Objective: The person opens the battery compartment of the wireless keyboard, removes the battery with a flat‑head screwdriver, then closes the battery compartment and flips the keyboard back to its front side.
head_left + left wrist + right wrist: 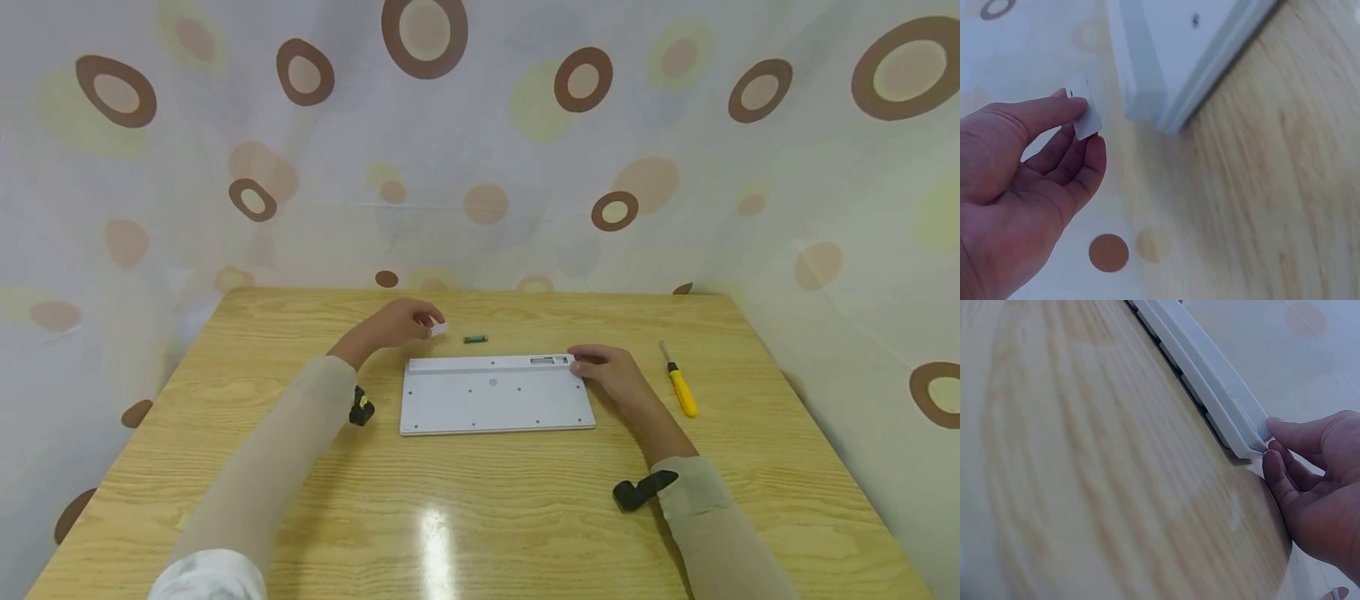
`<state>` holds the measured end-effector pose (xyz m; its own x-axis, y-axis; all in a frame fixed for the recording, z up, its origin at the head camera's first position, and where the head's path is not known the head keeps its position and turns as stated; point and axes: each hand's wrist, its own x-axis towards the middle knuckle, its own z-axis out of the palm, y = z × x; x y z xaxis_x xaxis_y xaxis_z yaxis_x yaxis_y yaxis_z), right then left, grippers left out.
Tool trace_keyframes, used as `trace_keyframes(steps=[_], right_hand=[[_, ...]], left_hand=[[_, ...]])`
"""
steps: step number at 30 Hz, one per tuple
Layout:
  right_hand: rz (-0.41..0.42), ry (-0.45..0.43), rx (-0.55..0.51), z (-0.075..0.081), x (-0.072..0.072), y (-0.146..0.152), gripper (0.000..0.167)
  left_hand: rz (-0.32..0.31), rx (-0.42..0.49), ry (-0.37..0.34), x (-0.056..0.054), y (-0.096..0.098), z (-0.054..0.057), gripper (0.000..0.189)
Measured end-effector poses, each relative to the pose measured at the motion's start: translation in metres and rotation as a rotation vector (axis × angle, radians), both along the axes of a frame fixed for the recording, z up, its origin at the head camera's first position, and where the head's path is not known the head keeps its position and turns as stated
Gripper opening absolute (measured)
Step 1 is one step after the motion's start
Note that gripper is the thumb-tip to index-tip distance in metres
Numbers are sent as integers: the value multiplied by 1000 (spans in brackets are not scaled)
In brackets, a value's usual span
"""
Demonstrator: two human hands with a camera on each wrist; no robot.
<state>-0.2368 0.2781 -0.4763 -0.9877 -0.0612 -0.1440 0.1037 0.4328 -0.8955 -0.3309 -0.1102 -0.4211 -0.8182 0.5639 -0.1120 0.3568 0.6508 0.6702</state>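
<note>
A white keyboard (495,408) lies face down, its screw-dotted underside up and its battery compartment (547,361) uncovered near the far right corner. Off its far left corner, my left hand (405,322) pinches a small white battery cover (1087,119) between thumb and fingers, above the table. At the opposite end my right hand (609,371) holds the keyboard's far right corner, thumb on the raised strip and fingers against the end, as the right wrist view shows. A green battery (476,339) lies on the table just beyond the keyboard's far edge.
A screwdriver with a yellow handle (683,393) lies on the wooden table (525,517) to the right of my right hand. A patterned curtain (480,150) hangs behind the table and along its sides.
</note>
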Motion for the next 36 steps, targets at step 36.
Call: trace_keyframes(steps=[36], right_hand=[[-27, 13, -19, -3, -4, 0, 39]], left_hand=[[-304, -85, 15, 7, 149, 8, 31]])
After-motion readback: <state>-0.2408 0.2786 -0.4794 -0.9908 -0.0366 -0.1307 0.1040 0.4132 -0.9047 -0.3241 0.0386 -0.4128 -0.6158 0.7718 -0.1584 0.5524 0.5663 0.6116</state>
